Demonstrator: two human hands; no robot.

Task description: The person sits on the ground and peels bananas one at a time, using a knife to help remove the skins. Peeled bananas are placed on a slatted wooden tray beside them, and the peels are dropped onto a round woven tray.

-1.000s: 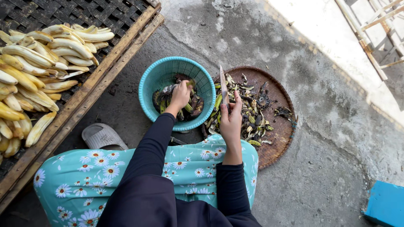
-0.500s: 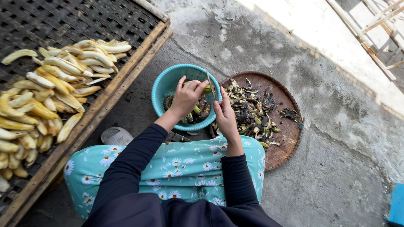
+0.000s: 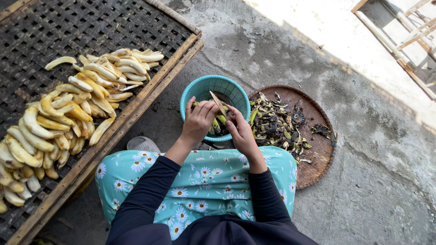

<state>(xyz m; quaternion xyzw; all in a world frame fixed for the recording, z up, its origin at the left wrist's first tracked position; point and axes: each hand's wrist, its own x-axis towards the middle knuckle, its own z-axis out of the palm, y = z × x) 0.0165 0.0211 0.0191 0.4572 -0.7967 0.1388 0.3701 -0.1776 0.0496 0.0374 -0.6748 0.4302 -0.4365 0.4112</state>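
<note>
Over the near rim of the teal basket (image 3: 205, 86), the left hand (image 3: 198, 121) closes around a green banana (image 3: 221, 119); the right hand (image 3: 240, 131) pinches the knife (image 3: 218, 104), best angled away from the fingers.

The round teal plastic basket (image 3: 236, 88) sits on the grey concrete floor (image 3: 254, 50), touching the flat round woven tray of dark peelings (image 3: 318, 145) on its right, so no gap lies between them. Both hands, the left hand (image 3: 197, 123) and the right hand (image 3: 240, 131) with a thin blade (image 3: 219, 103), fill the basket's near half; only its far rim is reachable. To the left, the wooden-framed mesh drying rack (image 3: 150, 86) heaped with peeled yellow bananas (image 3: 68, 113) blocks passage. Bare floor opens beyond the basket and right of the tray.
</note>
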